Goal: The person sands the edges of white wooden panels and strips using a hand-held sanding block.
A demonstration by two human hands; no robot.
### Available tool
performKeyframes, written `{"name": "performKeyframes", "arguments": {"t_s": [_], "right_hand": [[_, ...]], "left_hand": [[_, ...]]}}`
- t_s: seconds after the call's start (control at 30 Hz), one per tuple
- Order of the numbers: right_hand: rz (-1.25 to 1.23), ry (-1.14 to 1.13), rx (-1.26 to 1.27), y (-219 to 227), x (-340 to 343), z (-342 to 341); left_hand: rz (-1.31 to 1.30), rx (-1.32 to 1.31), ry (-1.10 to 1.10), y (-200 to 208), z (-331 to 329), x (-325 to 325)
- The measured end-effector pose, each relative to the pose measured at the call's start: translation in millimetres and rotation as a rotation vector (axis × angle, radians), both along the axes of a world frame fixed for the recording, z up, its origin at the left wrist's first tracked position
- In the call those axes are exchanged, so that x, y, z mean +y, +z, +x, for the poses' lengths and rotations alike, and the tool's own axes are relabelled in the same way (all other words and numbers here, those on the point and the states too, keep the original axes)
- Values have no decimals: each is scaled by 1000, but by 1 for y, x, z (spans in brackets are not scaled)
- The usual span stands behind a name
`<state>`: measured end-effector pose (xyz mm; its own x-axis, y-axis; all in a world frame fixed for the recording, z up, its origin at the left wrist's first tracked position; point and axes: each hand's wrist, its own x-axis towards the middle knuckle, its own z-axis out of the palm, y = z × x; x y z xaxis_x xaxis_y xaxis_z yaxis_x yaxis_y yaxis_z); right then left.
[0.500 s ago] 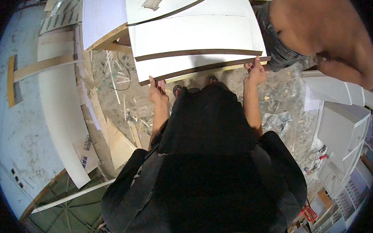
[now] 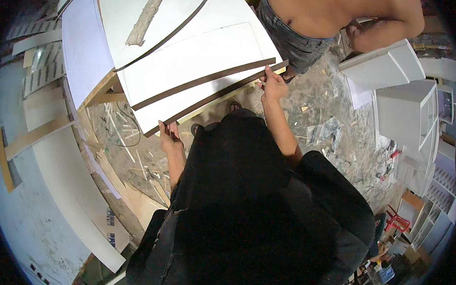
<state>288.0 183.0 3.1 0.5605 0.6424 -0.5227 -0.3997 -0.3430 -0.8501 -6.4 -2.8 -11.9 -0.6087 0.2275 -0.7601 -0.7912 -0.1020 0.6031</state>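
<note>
A straight dark brown strip [image 2: 216, 97] lies along the near edge of a white board [image 2: 183, 58]. My left hand [image 2: 170, 138] pinches its left end, thumb and fingers closed at the edge. Toward the other end, my right hand [image 2: 273, 86] grips the same strip between thumb and fingers. Just beyond it, a second dark brown strip [image 2: 204, 80] rests on the board, roughly parallel and apart from the first. A thinner, dark curved strip [image 2: 180, 31] crosses the board farther off. Whether the held strip touches the board edge all along, I cannot tell.
A wrinkled whitish roll [image 2: 147, 17] lies on the far part of the board. Another person [image 2: 317, 15] stands at its right end. Scraps litter the floor [image 2: 302, 107]. White cabinets [image 2: 407, 113] stand at right; a long pale panel [image 2: 71, 180] lies on a bluish surface at left.
The view has turned, so the board and strips now slant up to the right. Both hands keep their hold on the near strip. The other person appears farther left.
</note>
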Motion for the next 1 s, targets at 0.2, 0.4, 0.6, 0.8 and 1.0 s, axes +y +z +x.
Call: {"name": "performKeyframes", "arguments": {"t_s": [0.2, 0.4, 0.6, 0.8, 1.0], "right_hand": [[33, 9, 2, 0, -1, 2], [51, 52, 102, 3, -8, 3], [136, 126, 225, -37, -1, 25], [174, 110, 140, -30, -7, 16], [68, 175, 64, -5, -12, 0]], "left_hand": [[-27, 58, -42, 27, 16, 11], [-106, 70, -42, 31, 20, 11], [43, 9, -167, -7, 16, -1], [-53, 124, -138, 15, 45, 7], [74, 40, -17, -2, 46, 11]]}}
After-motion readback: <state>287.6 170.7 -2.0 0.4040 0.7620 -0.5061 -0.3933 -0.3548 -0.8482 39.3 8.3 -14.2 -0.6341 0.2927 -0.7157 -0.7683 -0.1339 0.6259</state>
